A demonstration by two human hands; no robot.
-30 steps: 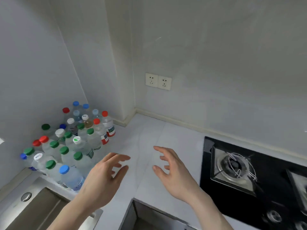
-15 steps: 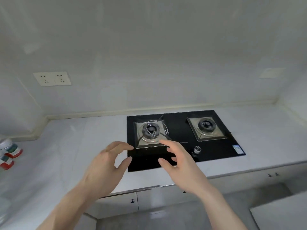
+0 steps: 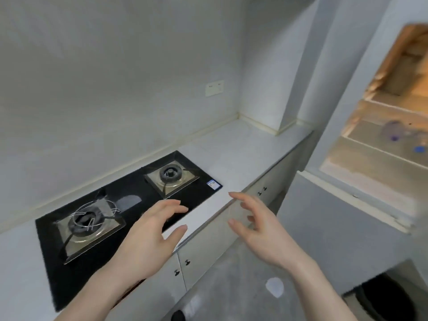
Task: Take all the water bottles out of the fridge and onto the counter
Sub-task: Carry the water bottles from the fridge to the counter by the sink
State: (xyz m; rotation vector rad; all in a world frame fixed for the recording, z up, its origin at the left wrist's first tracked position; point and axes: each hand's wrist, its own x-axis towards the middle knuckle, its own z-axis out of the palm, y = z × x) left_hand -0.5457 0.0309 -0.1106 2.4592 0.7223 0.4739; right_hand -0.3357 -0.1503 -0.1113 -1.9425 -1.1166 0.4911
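Pale grey kitchen walls and a white stone counter (image 3: 243,156) fill the view, with the counter running away ahead of both hands toward a corner pillar.

Hands: left hand (image 3: 148,237) and right hand (image 3: 259,230) are both raised with fingers loosely spread and lightly curled; neither holds anything.

Task items: the open, warmly lit fridge (image 3: 379,144) stands well to the right of the right hand and beyond it. Inside, on a shelf, blurred clear plastic water bottles with blue caps (image 3: 393,132) are visible. How many there are cannot be told.

Risks (judgement):
- Bottles in the fridge look to be lying or leaning rather than standing; a reach for one could roll another off the shelf edge.
- Clear, possibly damp plastic may slip in a one-handed grip.
- Carrying two at once past the corner pillar could end in a knock.

Surroundings: a black glass gas hob with two steel burners (image 3: 129,205) lies directly under and ahead of the left hand; bottles set there would stand unevenly, so the bare counter to the right of the hob is the better spot. White cabinet doors with small dark knobs (image 3: 208,242) sit below, between the hands. A white wall socket (image 3: 214,88) is far ahead. A dark round bin (image 3: 384,300) sits low, to the right of the right forearm, near the walking path to the fridge.
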